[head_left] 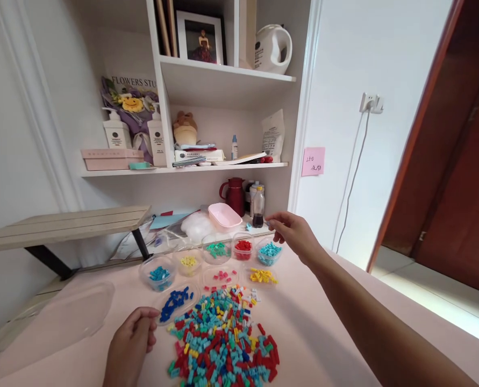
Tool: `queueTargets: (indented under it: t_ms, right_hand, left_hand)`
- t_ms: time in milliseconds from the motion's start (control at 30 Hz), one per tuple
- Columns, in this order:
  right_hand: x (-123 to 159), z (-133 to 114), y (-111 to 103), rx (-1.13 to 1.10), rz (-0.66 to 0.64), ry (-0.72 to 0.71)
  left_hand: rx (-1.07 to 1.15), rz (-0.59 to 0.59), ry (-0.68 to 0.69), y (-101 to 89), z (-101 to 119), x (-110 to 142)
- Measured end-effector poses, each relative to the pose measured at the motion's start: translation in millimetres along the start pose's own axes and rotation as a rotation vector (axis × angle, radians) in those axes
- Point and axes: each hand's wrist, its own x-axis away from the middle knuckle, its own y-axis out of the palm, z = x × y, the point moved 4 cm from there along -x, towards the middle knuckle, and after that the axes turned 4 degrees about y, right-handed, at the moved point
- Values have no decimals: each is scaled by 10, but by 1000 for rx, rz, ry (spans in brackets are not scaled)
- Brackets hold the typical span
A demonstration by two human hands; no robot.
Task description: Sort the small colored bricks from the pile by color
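Observation:
A pile of small coloured bricks [225, 338] lies on the pink table [323, 333] in front of me. Several clear dishes hold sorted bricks: dark blue [176, 302], blue [158, 274], yellow [188, 262], green [217, 250], red [243, 246], light blue [269, 251], pink [222, 276] and orange-yellow [262, 276]. My left hand [132, 344] rests at the pile's left edge by the dark blue dish, its fingers curled closed; what they hold, if anything, is hidden. My right hand [291, 231] reaches out above the light blue dish, fingers loosely apart and holding nothing visible.
A clear plastic lid [68, 317] lies at the table's left. Behind the dishes are a pink tub [224, 216], a red jug [234, 194] and bottles [257, 204] under white shelves. A wooden bench [62, 226] stands at left; a brown door [457, 161] at right.

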Motion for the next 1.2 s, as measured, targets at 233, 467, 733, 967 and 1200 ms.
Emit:
queueTargets:
  t_ms: [233,467,733,967,1200]
  right_hand:
    - [523,-43,642,-66,-624,-23]
    - [820,293,687,270,-1038,-42]
    - [945,297,659,402,-1233,-130]
    - [970,467,750,518,-1204,-111]
    - [914,534,861,430,-1116,-73]
  left_hand:
    - [-22,19,23,4,95,58]
    - [-85,19,28,38,107,26]
    - [-141,-2,49,37,107,28]
    - [-126,-10,56,53,108,27]
    - [-117,5,47,60,125,35]
